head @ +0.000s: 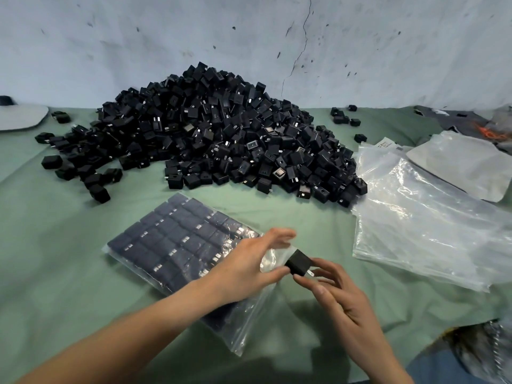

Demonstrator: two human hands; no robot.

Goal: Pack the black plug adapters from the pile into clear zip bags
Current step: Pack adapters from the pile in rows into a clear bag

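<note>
A big pile of black plug adapters [210,134] lies on the green cloth at the back middle. In front of me lies a clear zip bag [177,245] filled with neat rows of adapters. My left hand [249,261] rests on the bag's open right end, its thumb and fingers holding the plastic at the mouth. My right hand [335,295] pinches a single black adapter [299,262] by its pronged end, right at the bag's mouth.
A stack of empty clear zip bags [421,214] lies at the right, with grey sheets [465,162] behind it. Several loose adapters [345,117] are scattered behind and left of the pile. A grey pad [19,116] sits at the far left.
</note>
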